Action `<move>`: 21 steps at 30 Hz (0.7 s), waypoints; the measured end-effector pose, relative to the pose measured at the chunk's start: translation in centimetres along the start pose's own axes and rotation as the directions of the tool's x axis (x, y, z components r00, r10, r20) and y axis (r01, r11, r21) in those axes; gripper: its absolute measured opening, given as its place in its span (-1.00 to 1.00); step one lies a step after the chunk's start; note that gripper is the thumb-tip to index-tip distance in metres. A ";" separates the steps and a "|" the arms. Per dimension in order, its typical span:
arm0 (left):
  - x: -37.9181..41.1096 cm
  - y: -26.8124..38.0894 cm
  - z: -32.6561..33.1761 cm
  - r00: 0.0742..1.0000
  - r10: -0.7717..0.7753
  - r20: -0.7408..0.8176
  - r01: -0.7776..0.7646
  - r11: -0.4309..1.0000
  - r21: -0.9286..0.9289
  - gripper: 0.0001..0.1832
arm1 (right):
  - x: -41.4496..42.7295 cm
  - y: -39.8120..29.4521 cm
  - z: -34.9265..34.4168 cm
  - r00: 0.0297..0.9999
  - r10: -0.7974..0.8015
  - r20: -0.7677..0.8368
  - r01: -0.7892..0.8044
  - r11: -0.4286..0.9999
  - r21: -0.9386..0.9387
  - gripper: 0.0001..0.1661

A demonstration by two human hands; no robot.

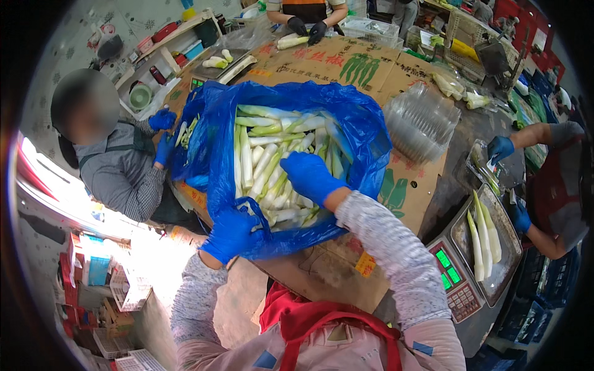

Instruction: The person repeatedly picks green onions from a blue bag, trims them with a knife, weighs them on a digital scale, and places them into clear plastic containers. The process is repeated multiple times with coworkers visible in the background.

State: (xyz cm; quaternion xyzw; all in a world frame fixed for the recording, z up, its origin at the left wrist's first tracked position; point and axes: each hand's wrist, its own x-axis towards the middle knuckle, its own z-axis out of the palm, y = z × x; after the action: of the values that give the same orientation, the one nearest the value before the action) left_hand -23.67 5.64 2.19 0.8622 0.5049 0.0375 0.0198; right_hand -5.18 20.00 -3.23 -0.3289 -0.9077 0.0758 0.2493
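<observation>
A blue plastic bag [371, 120] lies wide open before me, full of peeled water bamboo shoots [264, 162], white with pale green tips. My left hand [232, 234], in a blue glove, grips the bag's gathered rim at its near left corner. Over the middle of the shoots is my right hand [311, 176], gloved in blue as well, its fingers bent down among them. Whether those fingers hold a shoot is hidden. Three larger shoots [485, 236] rest on the metal pan of a digital scale [457, 278] to my right.
Printed cardboard [287, 60] covers the table. Stacked clear plastic trays [422, 123] stand right of the bag. A second scale [218, 69] bears shoots at the far left. Co-workers stand left, opposite and right; the right one's gloved hand [500, 148] is at a packed tray [482, 162].
</observation>
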 end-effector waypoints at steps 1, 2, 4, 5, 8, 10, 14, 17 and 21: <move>0.5 0.1 0.0 1.000 0.022 -0.016 -0.022 1.000 0.019 -0.84 | 0.6 0.9 1.4 1.000 0.021 -0.013 -0.021 0.999 -0.026 -0.77; 1.0 0.1 -0.1 0.999 0.045 -0.030 -0.043 0.998 0.037 -0.83 | 1.1 2.2 3.0 0.999 0.042 -0.025 -0.043 0.998 -0.050 -0.76; 0.4 0.0 0.0 0.999 0.015 -0.037 -0.014 0.999 0.046 -0.81 | 1.5 2.8 4.1 0.998 0.061 -0.027 -0.061 0.998 0.017 -0.73; 0.3 -0.1 -0.2 0.998 0.016 -0.063 -0.016 1.000 -0.013 -0.81 | 1.1 3.4 4.4 0.987 0.098 -0.127 -0.088 0.992 0.088 -0.77; -0.2 0.3 -1.2 0.987 -0.070 -0.142 0.042 0.980 -0.194 -0.79 | -0.7 4.7 2.9 0.856 0.243 -0.456 -0.007 0.888 0.460 -0.79; -0.2 1.4 -1.9 0.958 -0.222 -0.183 0.156 0.936 -0.316 -0.72 | -2.4 3.7 -3.4 0.751 0.503 -0.428 -0.107 0.733 0.672 -0.76; 3.3 5.5 -2.8 0.846 -0.392 -0.363 0.107 0.790 -0.604 -0.43 | -9.5 1.3 -12.7 0.578 0.803 -0.145 0.092 0.113 0.989 -0.84; 7.2 10.2 -3.1 0.826 0.010 -0.563 -0.245 0.907 -0.342 -0.28 | -15.3 -0.4 -14.0 0.550 0.818 -0.171 0.136 0.115 0.984 -0.84; 9.0 15.4 2.3 0.933 0.250 -0.260 -0.354 0.773 -0.526 -0.40 | -21.3 -3.9 -13.9 0.572 0.815 -0.088 0.009 0.101 0.995 -0.79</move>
State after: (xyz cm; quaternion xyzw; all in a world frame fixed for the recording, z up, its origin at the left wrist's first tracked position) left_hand -5.66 5.99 1.40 0.8805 0.3250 0.2631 0.2231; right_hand 13.69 3.08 1.35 -0.3722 -0.3637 0.5534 0.6503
